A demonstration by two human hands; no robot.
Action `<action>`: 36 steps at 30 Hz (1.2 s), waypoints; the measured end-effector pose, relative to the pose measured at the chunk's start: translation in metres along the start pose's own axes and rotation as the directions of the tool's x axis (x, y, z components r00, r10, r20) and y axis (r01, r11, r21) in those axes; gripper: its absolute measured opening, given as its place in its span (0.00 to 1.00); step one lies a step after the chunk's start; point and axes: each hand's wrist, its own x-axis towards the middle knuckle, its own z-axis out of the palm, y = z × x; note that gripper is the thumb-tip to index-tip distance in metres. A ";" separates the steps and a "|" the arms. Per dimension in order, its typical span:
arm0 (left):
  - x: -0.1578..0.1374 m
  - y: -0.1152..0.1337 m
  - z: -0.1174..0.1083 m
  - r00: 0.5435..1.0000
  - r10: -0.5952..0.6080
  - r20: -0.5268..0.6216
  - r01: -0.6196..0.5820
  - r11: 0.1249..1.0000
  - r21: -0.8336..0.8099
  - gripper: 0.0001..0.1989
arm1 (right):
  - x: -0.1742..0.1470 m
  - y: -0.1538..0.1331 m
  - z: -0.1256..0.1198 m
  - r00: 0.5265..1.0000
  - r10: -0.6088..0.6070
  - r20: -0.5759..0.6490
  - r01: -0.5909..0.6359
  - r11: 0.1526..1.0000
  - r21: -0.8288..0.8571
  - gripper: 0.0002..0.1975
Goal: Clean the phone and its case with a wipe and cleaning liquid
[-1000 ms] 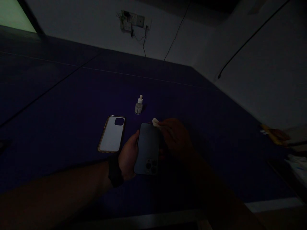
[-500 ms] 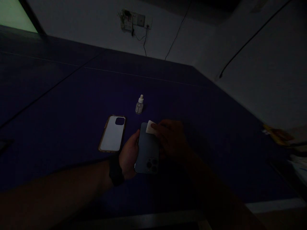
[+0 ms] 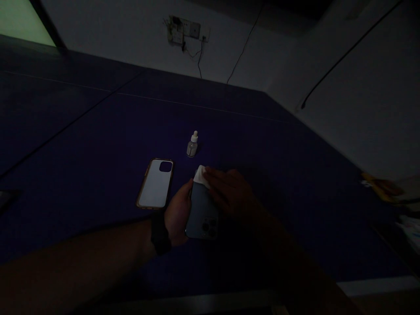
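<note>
A blue-grey smartphone (image 3: 201, 210) lies back side up in my left hand (image 3: 178, 214), its camera lenses toward me. My left thumb runs along the phone's left edge, with the other fingers hidden beneath it. Under the fingertips of my right hand (image 3: 231, 190), a white wipe (image 3: 201, 176) is pressed flat on the far end of the phone's back. To the left lies a phone case (image 3: 155, 183) with a pale back and a brownish rim. Beyond the phone stands a small dropper bottle (image 3: 192, 145) with a white cap, upright on the surface.
The hands are over a dark blue tabletop (image 3: 98, 140). Wall sockets (image 3: 187, 30) with hanging cables are at the back. A dark object (image 3: 7, 197) sits at the far left, and a yellow item (image 3: 380, 186) lies at the right edge. The room is dim.
My right hand has slid the wipe slightly left across the far end of the phone. Its fingers now lie flatter and straighter on the wipe. My left hand keeps its hold.
</note>
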 end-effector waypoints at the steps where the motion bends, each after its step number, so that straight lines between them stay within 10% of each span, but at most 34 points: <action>1: 0.000 0.000 0.001 1.000 0.005 0.001 -0.005 1.000 -0.002 0.22 | -0.001 -0.001 -0.001 0.999 -0.045 0.015 0.045 0.999 -0.014 0.19; 20: -0.002 0.002 0.000 0.998 -0.058 -0.040 0.059 0.998 0.025 0.23 | 0.001 0.005 -0.007 1.000 0.008 -0.010 -0.009 0.998 -0.062 0.20; 26: -0.004 0.004 0.004 0.995 -0.001 -0.095 0.001 1.000 0.005 0.22 | 0.001 -0.001 -0.006 0.987 -0.137 0.083 0.134 0.990 0.039 0.18; 31: -0.005 0.003 0.000 0.988 -0.130 -0.085 0.135 0.989 0.061 0.28 | -0.002 0.008 -0.008 0.999 0.045 -0.028 -0.047 0.997 -0.067 0.19; 36: -0.002 0.002 -0.003 0.996 -0.011 -0.088 0.013 1.000 0.015 0.23 | -0.004 0.001 -0.012 0.983 -0.130 0.128 0.122 0.990 0.068 0.20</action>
